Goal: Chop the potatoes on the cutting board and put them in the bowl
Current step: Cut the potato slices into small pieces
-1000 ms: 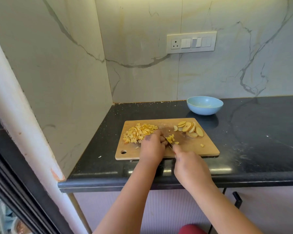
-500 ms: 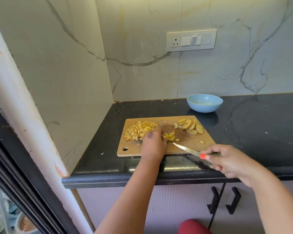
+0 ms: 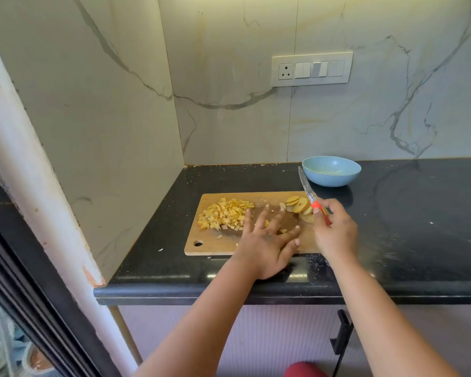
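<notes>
The left hand (image 3: 267, 242) lies flat with fingers spread on the rectangular wooden cutting board (image 3: 215, 244), over a few loose yellow bits. The right hand (image 3: 335, 232) grips the orange-handled steel knife (image 3: 310, 195), blade tilted up and away toward the round pale-blue bowl (image 3: 331, 171), whose inside looks nearly bare. A heap of diced yellow potato (image 3: 225, 214) sits on the board's left half; round potato slices (image 3: 299, 206) lie overlapped at its far right. The board rests near the black stone worktop's (image 3: 419, 227) front edge, the bowl by its back edge.
</notes>
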A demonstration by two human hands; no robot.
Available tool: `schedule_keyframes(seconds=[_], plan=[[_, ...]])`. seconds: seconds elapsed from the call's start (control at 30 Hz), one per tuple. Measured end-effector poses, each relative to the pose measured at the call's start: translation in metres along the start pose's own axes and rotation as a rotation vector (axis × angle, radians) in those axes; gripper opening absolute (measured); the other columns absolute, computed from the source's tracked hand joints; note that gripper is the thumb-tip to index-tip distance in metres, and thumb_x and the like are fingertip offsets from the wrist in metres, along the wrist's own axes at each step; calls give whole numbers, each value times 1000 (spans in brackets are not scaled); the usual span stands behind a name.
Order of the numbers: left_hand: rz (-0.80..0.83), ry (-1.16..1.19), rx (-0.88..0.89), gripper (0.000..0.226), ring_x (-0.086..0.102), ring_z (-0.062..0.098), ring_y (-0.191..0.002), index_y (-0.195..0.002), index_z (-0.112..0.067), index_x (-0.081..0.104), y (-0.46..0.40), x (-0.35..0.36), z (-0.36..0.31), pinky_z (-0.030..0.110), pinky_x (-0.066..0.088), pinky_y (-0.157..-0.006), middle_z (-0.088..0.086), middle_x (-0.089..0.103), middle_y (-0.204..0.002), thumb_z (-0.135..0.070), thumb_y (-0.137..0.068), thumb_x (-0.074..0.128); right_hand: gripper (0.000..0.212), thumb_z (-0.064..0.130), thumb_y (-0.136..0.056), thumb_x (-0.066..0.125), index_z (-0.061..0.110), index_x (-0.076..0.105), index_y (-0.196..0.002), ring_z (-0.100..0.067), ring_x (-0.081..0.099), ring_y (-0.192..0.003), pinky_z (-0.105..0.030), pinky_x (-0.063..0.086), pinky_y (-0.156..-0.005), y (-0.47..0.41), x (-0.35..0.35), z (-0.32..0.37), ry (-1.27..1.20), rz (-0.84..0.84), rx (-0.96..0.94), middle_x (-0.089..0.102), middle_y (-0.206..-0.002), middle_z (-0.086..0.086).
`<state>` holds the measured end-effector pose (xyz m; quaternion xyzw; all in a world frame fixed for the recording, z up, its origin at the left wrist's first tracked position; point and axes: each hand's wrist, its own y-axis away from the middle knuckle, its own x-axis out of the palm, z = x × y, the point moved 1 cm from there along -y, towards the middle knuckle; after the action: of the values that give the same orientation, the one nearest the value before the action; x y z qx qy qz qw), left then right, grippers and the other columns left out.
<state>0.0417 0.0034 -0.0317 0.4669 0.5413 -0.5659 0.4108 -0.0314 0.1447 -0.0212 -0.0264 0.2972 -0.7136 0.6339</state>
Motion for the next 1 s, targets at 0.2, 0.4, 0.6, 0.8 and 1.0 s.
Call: schedule_keyframes(seconds=[0.2,0.4,0.6,0.8,1.0], plan=[[206,-258,-168,66,-24,34,-146,-156,-32,5,-38,-6,16,68,-26,-103,5,-11,-164,-61,-97,0,15,23,-98,53,18,63,-109,4,49,-66,-6,31,-52,-1,2,-5,71,68,-44,61,-80,4],[125,-456,-332,68,-24,35,-146,-156,-20,11,-48,-26,47,66,-27,-102,9,-12,-163,-56,-99,4,14,24,-99,52,22,62,-109,-2,53,-66,-11,33,-52,-4,1,-8,22,63,-51,59,-75,7],[-296,430,-294,39,29,27,-140,-134,-15,58,-46,-49,61,41,23,-115,7,43,-149,-30,-106,35,14,28,-97,55,28,63,-109,-17,65,-87,-31,52,-75,-14,-3,-18,-226,-75,48,70,-99,1],[-481,1632,-602,20,55,7,-67,-99,-11,64,-51,-41,49,16,48,-60,-1,63,-81,-11,-103,45,16,28,-98,54,26,63,-111,-8,57,-63,-19,42,-52,-13,-9,-17,-305,-83,105,64,-79,-1],[-463,1075,-344,18,61,10,-95,-110,-17,62,-66,-23,27,20,51,-82,-4,64,-101,-8,-95,60,13,28,-98,54,31,62,-108,-6,57,-62,-18,42,-52,-14,-9,-18,-339,-105,139,64,-81,-3]])
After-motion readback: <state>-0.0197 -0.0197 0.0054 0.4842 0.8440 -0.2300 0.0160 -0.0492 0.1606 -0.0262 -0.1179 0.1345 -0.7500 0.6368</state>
